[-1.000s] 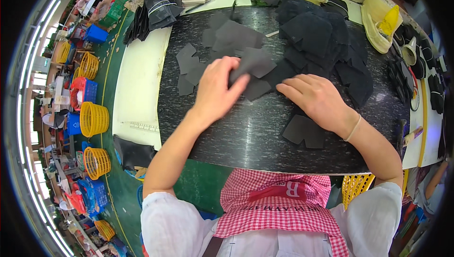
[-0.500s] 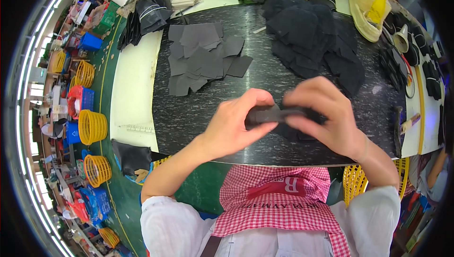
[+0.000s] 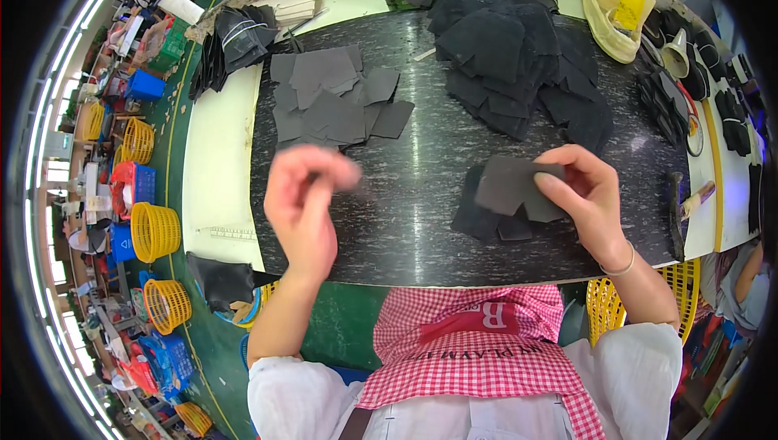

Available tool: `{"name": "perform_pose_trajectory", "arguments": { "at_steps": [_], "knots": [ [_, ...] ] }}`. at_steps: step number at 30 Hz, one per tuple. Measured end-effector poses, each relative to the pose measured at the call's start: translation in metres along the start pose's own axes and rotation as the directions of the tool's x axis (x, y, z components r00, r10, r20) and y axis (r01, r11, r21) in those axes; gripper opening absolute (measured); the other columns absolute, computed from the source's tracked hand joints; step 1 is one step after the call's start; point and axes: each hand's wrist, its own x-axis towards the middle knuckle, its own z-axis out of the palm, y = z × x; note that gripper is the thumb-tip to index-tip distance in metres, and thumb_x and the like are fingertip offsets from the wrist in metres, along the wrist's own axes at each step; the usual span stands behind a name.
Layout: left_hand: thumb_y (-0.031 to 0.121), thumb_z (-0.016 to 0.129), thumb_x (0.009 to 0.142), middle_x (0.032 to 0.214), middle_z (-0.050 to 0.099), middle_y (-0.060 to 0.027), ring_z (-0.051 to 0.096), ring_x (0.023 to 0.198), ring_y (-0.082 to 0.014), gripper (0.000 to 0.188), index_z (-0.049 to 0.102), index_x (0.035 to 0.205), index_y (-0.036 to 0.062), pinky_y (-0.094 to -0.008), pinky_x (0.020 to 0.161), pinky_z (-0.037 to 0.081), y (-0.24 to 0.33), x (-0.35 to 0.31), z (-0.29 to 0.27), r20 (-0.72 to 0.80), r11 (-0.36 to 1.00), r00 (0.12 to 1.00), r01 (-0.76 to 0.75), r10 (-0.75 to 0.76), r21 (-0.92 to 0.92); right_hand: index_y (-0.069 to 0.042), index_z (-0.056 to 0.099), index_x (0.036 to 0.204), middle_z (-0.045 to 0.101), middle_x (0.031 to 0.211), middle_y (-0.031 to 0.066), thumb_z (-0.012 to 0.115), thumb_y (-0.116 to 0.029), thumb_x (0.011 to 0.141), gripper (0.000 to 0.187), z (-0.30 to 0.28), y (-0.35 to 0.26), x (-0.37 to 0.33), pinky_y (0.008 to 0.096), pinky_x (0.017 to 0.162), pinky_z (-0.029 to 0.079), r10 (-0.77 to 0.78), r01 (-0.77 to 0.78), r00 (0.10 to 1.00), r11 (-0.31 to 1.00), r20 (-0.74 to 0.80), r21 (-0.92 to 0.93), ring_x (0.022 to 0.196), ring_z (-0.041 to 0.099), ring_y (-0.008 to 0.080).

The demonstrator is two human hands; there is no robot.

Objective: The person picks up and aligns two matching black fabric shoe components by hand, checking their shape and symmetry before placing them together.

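Pinching gray patch [image 3: 509, 183] in right hand [image 3: 589, 201], with curled left hand [image 3: 306, 209] too blurred to judge fingertips, below gray scraps [image 3: 334, 116], upper left

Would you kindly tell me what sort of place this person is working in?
It is probably a factory or workshop: a heap of dark cut pieces lies on the black worktop, and several yellow plastic baskets line the green floor at left.
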Motion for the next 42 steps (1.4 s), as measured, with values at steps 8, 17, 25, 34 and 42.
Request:
{"name": "perform_pose_trajectory", "arguments": {
  "at_steps": [8, 17, 25, 34, 42],
  "knots": [
    [0.014, 0.069, 0.086, 0.097, 0.07, -0.0118, 0.063, 0.068, -0.0148, 0.046, 0.056, 0.127, 0.0, -0.0275, 0.062, 0.05, 0.023, -0.082, 0.054, 0.65, 0.965, 0.715, 0.216, -0.259, 0.147, 0.001, 0.059, 0.118, 0.063, 0.087, 0.0112, 0.068, -0.014, 0.08, 0.043, 0.014, -0.01, -0.05, 0.0357, 0.066, 0.049, -0.348, 0.508, 0.791, 0.832, 0.504, -0.224, 0.074, 0.061, 0.0257],
    [0.008, 0.063, 0.088, 0.068, 0.059, -0.0062, 0.058, 0.055, -0.0135, 0.024, 0.062, 0.111, 0.0022, -0.03, 0.054, 0.048, 0.009, -0.048, 0.065, 0.494, 0.908, 0.813, 0.096, -0.308, 0.408, -0.005, 0.053, 0.126, 0.054, 0.071, -0.0018, 0.068, 0.002, 0.082, 0.048, -0.003, 0.004, -0.031, 0.0194, 0.053, 0.043, -0.051, 0.105, 0.986, 0.929, 0.158, -0.354, 0.06, 0.052, 0.0032],
    [0.003, 0.06, 0.087, 0.062, 0.052, -0.0055, 0.058, 0.052, -0.0191, 0.047, 0.045, 0.131, 0.0089, -0.0328, 0.052, 0.047, -0.008, -0.035, 0.079, 0.495, 0.869, 0.776, 0.135, -0.392, 0.476, -0.004, 0.05, 0.116, 0.056, 0.065, 0.0059, 0.066, -0.003, 0.084, 0.035, -0.005, 0.011, 0.004, 0.0279, 0.049, 0.045, 0.066, 0.03, 0.981, 0.881, 0.184, -0.471, 0.052, 0.061, 0.0144],
    [0.017, 0.074, 0.08, 0.067, 0.058, -0.0046, 0.056, 0.049, -0.0158, 0.021, 0.064, 0.095, 0.0054, -0.0286, 0.047, 0.045, -0.002, -0.002, 0.051, 0.405, 0.743, 0.876, -0.083, -0.263, 0.664, -0.008, 0.059, 0.092, 0.055, 0.088, 0.0061, 0.067, -0.008, 0.078, 0.016, -0.01, 0.004, 0.052, 0.0356, 0.06, 0.051, -0.489, 0.556, 0.79, 0.32, 0.37, -0.767, 0.075, 0.061, 0.0259],
    [0.004, 0.068, 0.08, 0.09, 0.066, -0.0066, 0.061, 0.061, -0.0169, 0.015, 0.064, 0.095, 0.0055, -0.0269, 0.054, 0.048, -0.017, 0.044, 0.083, 0.551, 0.726, 0.822, -0.466, 0.143, 0.506, -0.002, 0.067, 0.096, 0.059, 0.097, 0.0078, 0.069, -0.01, 0.079, 0.019, -0.02, 0.005, 0.138, 0.0339, 0.08, 0.048, -0.565, 0.662, 0.712, 0.344, 0.416, -0.666, 0.092, 0.058, 0.0244]
  ]
}}
